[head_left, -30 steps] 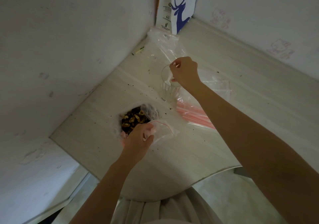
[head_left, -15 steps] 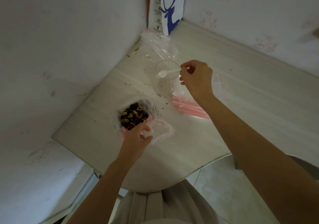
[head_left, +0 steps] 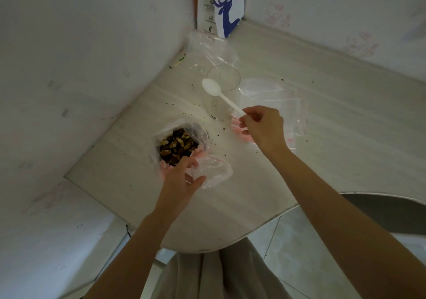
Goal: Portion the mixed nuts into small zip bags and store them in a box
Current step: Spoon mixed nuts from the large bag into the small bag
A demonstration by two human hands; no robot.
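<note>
The right hand (head_left: 262, 128) pinches the very tail of the white spoon (head_left: 216, 91) between thumb and fingertips, its empty bowl reaching out beyond the grip over the rim of the clear cup (head_left: 223, 78). The left hand (head_left: 182, 181) has thumb and fingers closed on the mouth of a small zip bag (head_left: 212, 172), which looks empty; the open bag of mixed nuts (head_left: 178, 145) sits just past those fingertips, touching the small one. The first scoop looks to be next, I'd say. A pinch that far back will wobble (the spoon looks flimsy), so sliding the fingers up the handle would help. The left hand should spread the small bag's mouth wide and hold it against the nuts, keeping scoops modest and their travel short.
</note>
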